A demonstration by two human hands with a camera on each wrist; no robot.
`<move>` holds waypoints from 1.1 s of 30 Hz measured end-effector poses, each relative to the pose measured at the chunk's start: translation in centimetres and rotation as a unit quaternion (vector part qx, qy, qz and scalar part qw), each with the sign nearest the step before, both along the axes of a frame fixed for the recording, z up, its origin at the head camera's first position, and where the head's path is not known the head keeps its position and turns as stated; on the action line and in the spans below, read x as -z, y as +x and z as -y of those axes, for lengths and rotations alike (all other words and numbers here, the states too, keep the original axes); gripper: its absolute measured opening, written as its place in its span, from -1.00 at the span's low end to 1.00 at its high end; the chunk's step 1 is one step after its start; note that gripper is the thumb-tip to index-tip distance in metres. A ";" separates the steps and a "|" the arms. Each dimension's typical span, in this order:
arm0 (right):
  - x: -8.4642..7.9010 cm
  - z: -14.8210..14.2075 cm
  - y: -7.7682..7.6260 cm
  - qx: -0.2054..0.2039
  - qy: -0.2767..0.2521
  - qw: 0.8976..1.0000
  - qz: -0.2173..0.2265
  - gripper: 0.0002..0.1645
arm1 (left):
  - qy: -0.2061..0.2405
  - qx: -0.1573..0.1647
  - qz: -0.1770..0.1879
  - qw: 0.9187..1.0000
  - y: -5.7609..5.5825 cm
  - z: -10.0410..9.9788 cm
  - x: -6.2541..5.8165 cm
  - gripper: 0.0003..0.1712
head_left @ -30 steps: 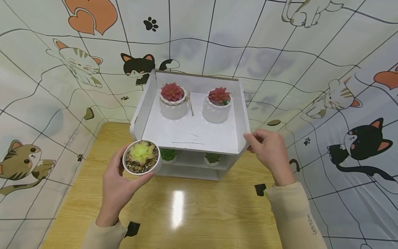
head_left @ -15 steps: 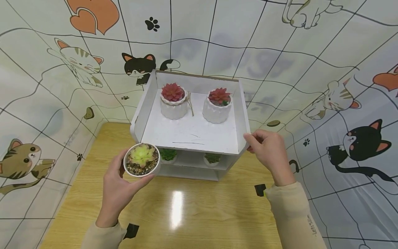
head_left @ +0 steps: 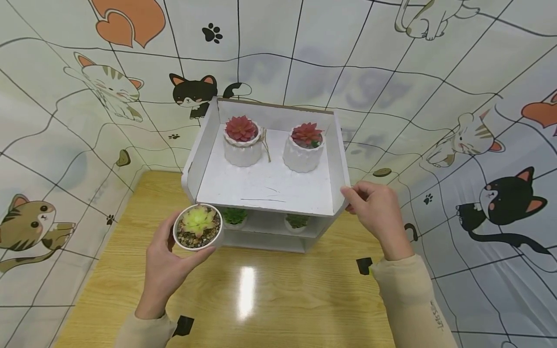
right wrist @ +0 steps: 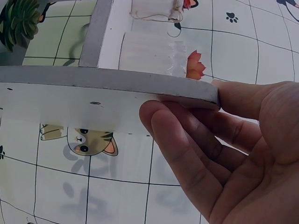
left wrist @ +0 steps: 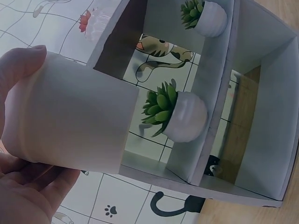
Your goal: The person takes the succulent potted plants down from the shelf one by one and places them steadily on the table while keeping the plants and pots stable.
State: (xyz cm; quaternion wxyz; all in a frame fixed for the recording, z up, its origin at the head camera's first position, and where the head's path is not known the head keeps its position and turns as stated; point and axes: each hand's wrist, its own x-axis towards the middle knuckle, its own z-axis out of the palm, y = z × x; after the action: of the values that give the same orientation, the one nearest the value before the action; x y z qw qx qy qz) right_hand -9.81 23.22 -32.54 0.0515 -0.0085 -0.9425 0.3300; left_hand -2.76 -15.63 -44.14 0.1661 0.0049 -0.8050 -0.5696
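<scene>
My left hand (head_left: 167, 266) grips a white pot (left wrist: 79, 112) by its sides, thumb and fingers on opposite sides. In it a yellow-green succulent (head_left: 198, 221) stands in small gravel. The pot is held up in front of the left corner of a white shelf unit (head_left: 265, 188). My right hand (head_left: 375, 208) pinches the front edge of the unit's right side panel (right wrist: 187, 91) between thumb and fingers. On the top shelf sit two white pots with red succulents (head_left: 241, 129) (head_left: 307, 134). Green succulents (left wrist: 161, 107) (left wrist: 191, 13) in white pots occupy the shelf below.
The unit stands on a wood-grain table (head_left: 278, 299) against a cat-patterned, grid-lined backdrop (head_left: 270, 34) that also closes in both sides. Black tape squares (head_left: 364, 265) (head_left: 183, 326) mark the table near each wrist. The lowest shelf (head_left: 261, 240) lies under the green plants.
My left hand and the potted succulent have sunk slightly toward me in the head view. The right hand keeps its pinch on the side panel, and the shelf unit stays where it was.
</scene>
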 end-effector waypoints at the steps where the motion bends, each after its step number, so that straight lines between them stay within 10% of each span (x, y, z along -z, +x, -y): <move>1: 0.0 0.0 0.0 -0.001 0.001 1.000 -0.001 -0.57 | 0.002 -0.001 0.004 1.000 0.0 0.0 0.1 0.12; 33: 0.0 -0.1 0.1 -0.004 0.003 1.000 -0.004 -0.59 | 0.029 -0.008 0.078 0.997 0.5 0.5 4.4 0.07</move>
State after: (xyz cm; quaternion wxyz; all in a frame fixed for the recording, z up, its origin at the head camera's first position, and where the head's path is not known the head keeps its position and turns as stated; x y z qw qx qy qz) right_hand -9.74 23.30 -32.50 0.0539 -0.0035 -0.9432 0.3277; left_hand -2.29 -16.11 -48.56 0.1075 0.0604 -0.7987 -0.5889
